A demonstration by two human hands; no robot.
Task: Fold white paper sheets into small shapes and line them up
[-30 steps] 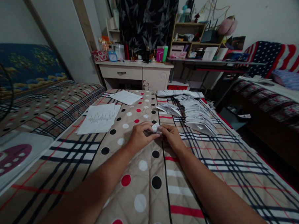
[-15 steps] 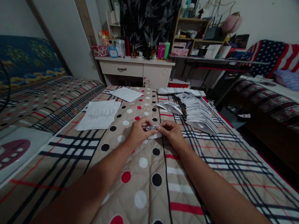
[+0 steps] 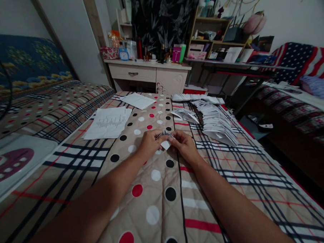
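Observation:
A small folded piece of paper, white with a grey printed part, is held just above the bedspread. My left hand pinches its left side between thumb and fingers. On its right side my right hand grips it the same way. Right of my hands lies a folded paper piece, and beyond it a long fanned row of folded papers. To the left rest printed paper sheets, with more white sheets farther off.
A white dresser with bottles and a blue clock stands beyond the bed's far end. At right are a desk with a wooden shelf and a dark bin. A white bag lies at the left edge.
My fingers have shifted on the folded paper, and its lower white corner now shows as a point between my hands. The view has moved slightly.

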